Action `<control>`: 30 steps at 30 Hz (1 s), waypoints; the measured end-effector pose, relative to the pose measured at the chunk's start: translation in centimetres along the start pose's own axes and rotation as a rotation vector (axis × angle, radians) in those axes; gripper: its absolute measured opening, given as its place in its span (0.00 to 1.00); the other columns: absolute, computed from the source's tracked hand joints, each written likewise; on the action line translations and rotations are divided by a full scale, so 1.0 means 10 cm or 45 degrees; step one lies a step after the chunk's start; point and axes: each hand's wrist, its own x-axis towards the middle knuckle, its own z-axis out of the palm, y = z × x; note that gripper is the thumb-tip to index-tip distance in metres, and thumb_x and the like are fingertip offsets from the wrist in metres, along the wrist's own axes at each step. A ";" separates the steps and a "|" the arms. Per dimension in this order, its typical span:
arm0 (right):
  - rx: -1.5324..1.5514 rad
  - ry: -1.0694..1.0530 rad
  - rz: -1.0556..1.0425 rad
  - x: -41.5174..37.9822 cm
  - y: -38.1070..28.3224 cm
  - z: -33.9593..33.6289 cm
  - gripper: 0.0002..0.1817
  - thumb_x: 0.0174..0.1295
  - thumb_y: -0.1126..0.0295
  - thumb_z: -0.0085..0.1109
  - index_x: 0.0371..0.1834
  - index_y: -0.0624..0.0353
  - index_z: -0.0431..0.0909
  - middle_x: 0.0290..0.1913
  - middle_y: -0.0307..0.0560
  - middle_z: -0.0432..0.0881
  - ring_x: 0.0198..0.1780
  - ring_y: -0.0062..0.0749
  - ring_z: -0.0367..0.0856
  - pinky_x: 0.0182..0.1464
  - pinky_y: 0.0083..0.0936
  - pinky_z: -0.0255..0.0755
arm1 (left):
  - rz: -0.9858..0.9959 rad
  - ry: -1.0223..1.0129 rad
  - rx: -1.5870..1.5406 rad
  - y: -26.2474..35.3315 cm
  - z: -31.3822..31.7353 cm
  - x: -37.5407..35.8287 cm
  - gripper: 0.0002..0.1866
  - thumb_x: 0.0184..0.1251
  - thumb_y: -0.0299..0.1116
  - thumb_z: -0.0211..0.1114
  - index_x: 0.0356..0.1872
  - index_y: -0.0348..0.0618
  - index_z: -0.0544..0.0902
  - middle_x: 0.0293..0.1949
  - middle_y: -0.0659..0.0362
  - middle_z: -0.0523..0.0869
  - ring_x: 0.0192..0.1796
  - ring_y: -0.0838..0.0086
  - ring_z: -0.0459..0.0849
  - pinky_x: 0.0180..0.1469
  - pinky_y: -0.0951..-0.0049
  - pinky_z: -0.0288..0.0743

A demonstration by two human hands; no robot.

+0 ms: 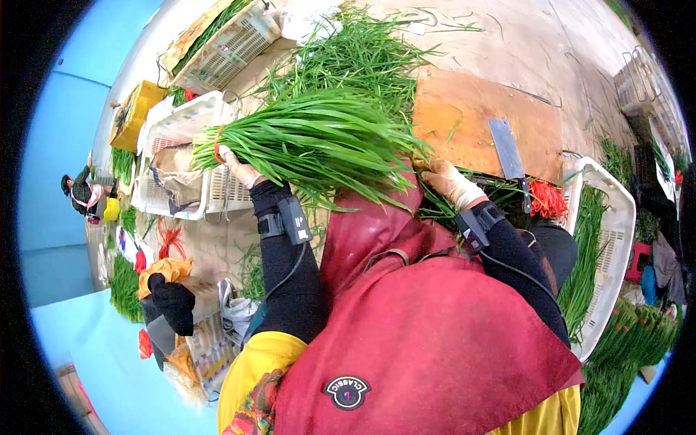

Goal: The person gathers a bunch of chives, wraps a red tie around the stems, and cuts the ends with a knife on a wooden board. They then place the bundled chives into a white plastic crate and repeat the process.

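Note:
My left hand (239, 168), in a pale glove, is closed around the lower end of a large bundle of green chives (312, 138). An orange-red band (218, 145) circles the bundle close to the cut ends. The leaves fan out to the right across my lap, above a dark red apron (420, 326). My right hand (451, 183), also gloved, is by the leaf tips with its fingers drawn together. Whatever those fingers pinch is too small to make out. A wooden board (486, 123) lies just beyond it, with a cleaver (507, 152) resting across its right edge.
A heap of loose chives (355, 54) covers the floor ahead. A white crate (170, 192) stands left, holding a sack. Red ties (547, 199) lie by the cleaver handle. Another white crate (609, 246) with chives is at right. A person (88, 190) is far left.

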 end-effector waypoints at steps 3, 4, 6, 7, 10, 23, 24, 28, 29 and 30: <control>0.209 0.117 -0.212 -0.03 -0.16 0.08 0.23 0.52 0.78 0.51 0.55 0.59 0.78 0.41 0.50 0.84 0.46 0.30 0.79 0.52 0.25 0.70 | -0.026 -0.035 0.025 -0.01 -0.17 0.11 0.36 0.67 0.62 0.52 0.68 0.48 0.67 0.67 0.54 0.71 0.67 0.55 0.68 0.69 0.48 0.59; 0.125 0.040 -0.155 -0.04 -0.21 0.07 0.20 0.54 0.78 0.52 0.53 0.60 0.79 0.41 0.48 0.84 0.46 0.30 0.78 0.52 0.25 0.70 | -0.025 -0.031 0.026 0.00 -0.16 0.11 0.36 0.67 0.62 0.52 0.68 0.48 0.67 0.67 0.54 0.71 0.67 0.55 0.68 0.69 0.48 0.59; 0.040 -0.036 -0.098 -0.09 -0.31 0.05 0.18 0.56 0.77 0.52 0.50 0.61 0.80 0.40 0.46 0.83 0.45 0.30 0.78 0.51 0.25 0.70 | -0.021 -0.024 -0.007 -0.01 -0.13 0.11 0.37 0.66 0.63 0.52 0.68 0.47 0.68 0.67 0.54 0.71 0.67 0.55 0.68 0.69 0.48 0.59; 0.081 0.025 -0.030 -0.14 -0.35 0.05 0.15 0.59 0.76 0.53 0.49 0.62 0.80 0.40 0.44 0.83 0.43 0.29 0.78 0.50 0.25 0.71 | -0.022 -0.021 -0.009 0.00 -0.13 0.11 0.37 0.66 0.63 0.52 0.68 0.47 0.68 0.67 0.54 0.71 0.67 0.55 0.68 0.69 0.48 0.59; 0.352 0.136 0.034 -0.19 -0.32 -0.11 0.12 0.63 0.75 0.53 0.47 0.65 0.80 0.40 0.42 0.83 0.39 0.27 0.78 0.46 0.24 0.72 | 0.006 0.001 0.034 0.03 -0.12 0.13 0.36 0.67 0.62 0.51 0.67 0.47 0.68 0.66 0.53 0.71 0.66 0.54 0.69 0.68 0.46 0.61; -0.309 0.423 0.151 -0.66 -0.58 -0.77 0.14 0.63 0.70 0.56 0.51 0.59 0.78 0.25 0.37 0.74 0.26 0.17 0.67 0.27 0.18 0.63 | 0.238 -0.087 -0.007 -0.14 0.34 -0.13 0.34 0.66 0.61 0.56 0.61 0.43 0.73 0.56 0.54 0.78 0.59 0.65 0.75 0.61 0.60 0.71; -0.434 0.441 -0.012 -0.62 -0.33 -0.85 0.14 0.61 0.69 0.57 0.49 0.61 0.79 0.30 0.42 0.80 0.30 0.20 0.72 0.32 0.20 0.69 | 0.295 0.014 0.111 0.06 0.65 -0.49 0.32 0.64 0.60 0.59 0.58 0.43 0.75 0.52 0.56 0.80 0.54 0.68 0.79 0.57 0.62 0.75; -0.381 0.376 0.132 -0.66 -0.25 -0.99 0.11 0.61 0.69 0.56 0.42 0.65 0.80 0.26 0.36 0.77 0.26 0.19 0.69 0.27 0.20 0.65 | 0.167 -0.091 -0.270 -0.01 0.71 -0.57 0.21 0.67 0.50 0.60 0.50 0.44 0.79 0.41 0.60 0.85 0.39 0.72 0.85 0.44 0.69 0.82; -0.099 0.480 0.153 -0.61 0.04 -1.08 0.10 0.62 0.68 0.56 0.41 0.62 0.80 0.23 0.35 0.73 0.21 0.17 0.65 0.23 0.18 0.61 | 0.198 -0.102 -0.282 -0.10 0.62 -0.46 0.20 0.68 0.48 0.60 0.50 0.43 0.79 0.41 0.60 0.85 0.39 0.73 0.85 0.44 0.70 0.82; -0.099 0.485 0.354 -0.77 -0.69 -0.88 0.11 0.63 0.68 0.55 0.45 0.60 0.79 0.24 0.36 0.73 0.21 0.17 0.67 0.22 0.16 0.62 | 0.246 -0.061 -0.282 -0.05 0.70 -0.48 0.19 0.69 0.47 0.59 0.50 0.43 0.79 0.41 0.61 0.85 0.39 0.73 0.85 0.44 0.70 0.81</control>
